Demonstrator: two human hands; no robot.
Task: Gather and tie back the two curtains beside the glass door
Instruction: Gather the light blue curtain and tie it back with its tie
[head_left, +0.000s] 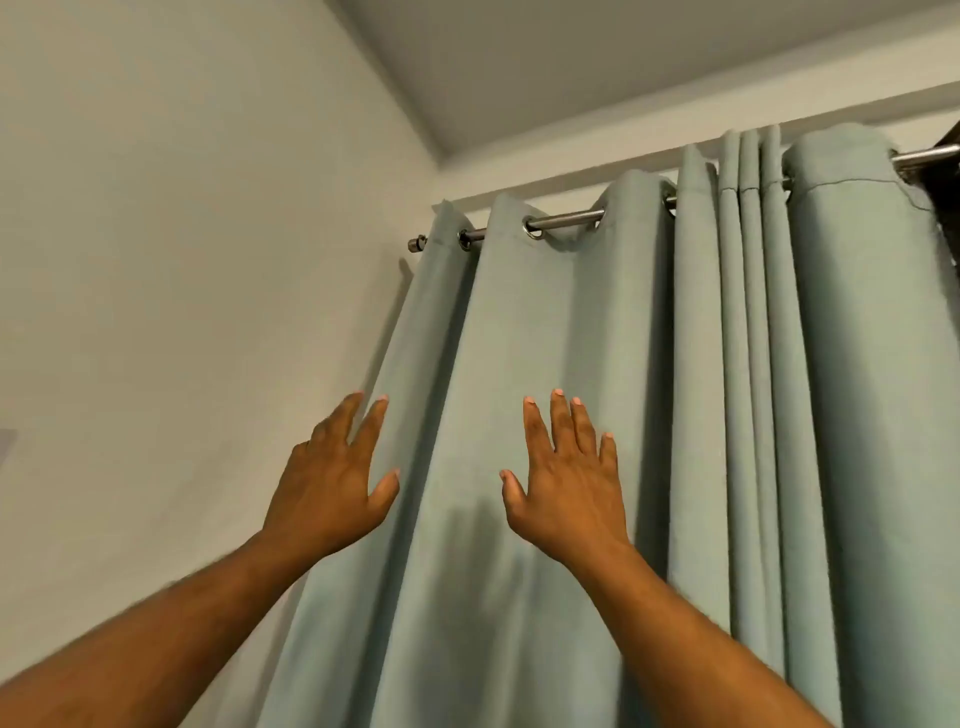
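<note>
A pale green curtain (519, 338) hangs in broad folds from a metal rod (563, 218) by steel eyelets, filling the middle and right of the view. A second bunch of tighter folds (753, 338) hangs further right on the same rod. My left hand (332, 483) is raised at the curtain's left edge, fingers straight and spread, holding nothing. My right hand (569, 478) is raised flat in front of the curtain's middle fold, fingers straight and spread; whether it touches the cloth I cannot tell. The glass door is hidden behind the fabric.
A plain white wall (182, 260) runs along the left, meeting the ceiling (623, 62) above the rod. The rod's end cap (415, 243) sits close to the wall corner. Something dark (943, 166) shows at the far right edge by the rod.
</note>
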